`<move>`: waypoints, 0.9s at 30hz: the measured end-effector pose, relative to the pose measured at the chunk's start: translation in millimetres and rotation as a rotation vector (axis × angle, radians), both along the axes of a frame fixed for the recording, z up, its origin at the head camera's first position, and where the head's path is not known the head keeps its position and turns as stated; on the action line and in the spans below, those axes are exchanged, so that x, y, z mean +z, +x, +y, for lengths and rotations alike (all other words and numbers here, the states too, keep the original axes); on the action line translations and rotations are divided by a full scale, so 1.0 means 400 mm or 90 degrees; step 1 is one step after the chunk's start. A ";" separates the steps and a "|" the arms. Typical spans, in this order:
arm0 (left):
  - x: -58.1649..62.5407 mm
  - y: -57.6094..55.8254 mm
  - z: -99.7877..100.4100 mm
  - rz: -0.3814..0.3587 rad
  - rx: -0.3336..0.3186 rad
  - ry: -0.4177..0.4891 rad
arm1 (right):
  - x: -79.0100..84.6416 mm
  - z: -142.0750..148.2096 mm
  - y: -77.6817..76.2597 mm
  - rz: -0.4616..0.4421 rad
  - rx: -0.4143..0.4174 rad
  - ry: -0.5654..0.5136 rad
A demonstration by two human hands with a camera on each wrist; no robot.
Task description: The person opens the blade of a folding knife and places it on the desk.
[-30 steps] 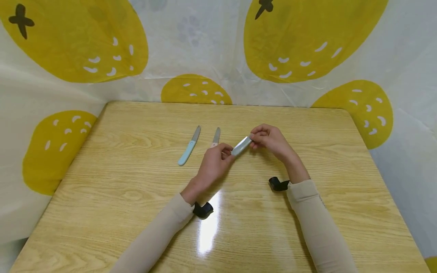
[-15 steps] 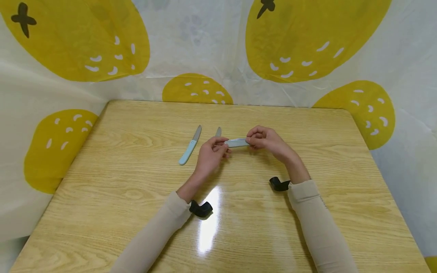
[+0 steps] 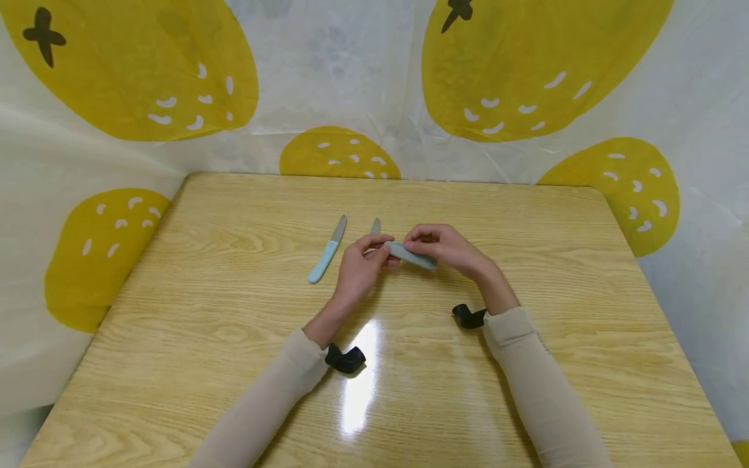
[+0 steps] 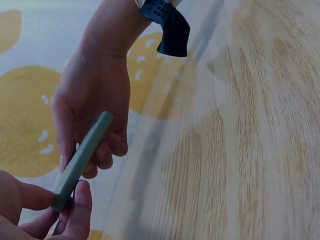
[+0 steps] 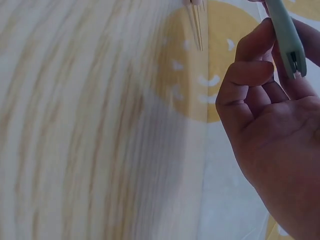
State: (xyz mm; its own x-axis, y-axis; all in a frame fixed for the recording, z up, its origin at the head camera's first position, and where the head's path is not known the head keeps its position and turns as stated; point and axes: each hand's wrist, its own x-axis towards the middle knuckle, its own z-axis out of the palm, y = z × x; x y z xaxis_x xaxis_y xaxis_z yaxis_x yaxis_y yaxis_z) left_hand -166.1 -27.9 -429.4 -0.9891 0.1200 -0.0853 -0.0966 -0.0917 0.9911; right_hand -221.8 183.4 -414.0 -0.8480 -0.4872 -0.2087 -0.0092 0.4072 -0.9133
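Above the table, both hands hold a folding knife with a grey-green handle (image 3: 417, 256). My left hand (image 3: 358, 270) pinches its left end between thumb and fingers. Higher on the same handle, the fingers of my right hand (image 3: 450, 248) grip it near the middle, and its right end points down toward me. The right wrist view shows a slot in the end of the handle (image 5: 294, 50). How far its blade is out cannot be told. Just beyond my left hand lies another knife, of which the blade (image 3: 376, 226) shows; my hand hides its handle.
Left of the hands, a knife with a light blue handle (image 3: 323, 262) lies on the wooden table (image 3: 205, 312), blade out and pointing away. A curtain (image 3: 345, 78) with yellow fruit prints hangs behind the table. A black wrist camera (image 3: 346, 359) sits on my left wrist.
The folding knife has turned from sloping up to the right to sloping down to the right. My right hand has shifted left along it; my left hand has moved slightly away from me.
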 end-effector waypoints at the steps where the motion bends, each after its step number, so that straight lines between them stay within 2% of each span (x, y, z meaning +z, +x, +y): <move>1: 0.001 0.000 0.000 0.000 0.000 0.002 | 0.003 -0.003 0.001 0.001 -0.002 0.003; 13: 0.005 -0.005 0.000 -0.024 0.003 0.044 | 0.007 -0.017 0.000 0.025 -0.006 0.040; 21: 0.007 -0.005 0.003 -0.024 0.027 0.059 | 0.009 -0.019 0.002 0.052 -0.011 0.038; 27: 0.011 0.003 0.005 -0.009 0.034 0.039 | 0.006 -0.017 0.004 0.072 -0.027 0.023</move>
State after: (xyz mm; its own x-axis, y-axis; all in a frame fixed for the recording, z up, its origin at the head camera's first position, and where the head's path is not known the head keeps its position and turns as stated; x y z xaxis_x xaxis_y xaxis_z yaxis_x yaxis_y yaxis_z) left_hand -164.8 -26.0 -424.9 -0.9931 0.0719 -0.0927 -0.1031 -0.1580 0.9820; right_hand -220.3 176.7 -411.6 -0.8871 -0.4437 -0.1271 -0.0934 0.4422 -0.8920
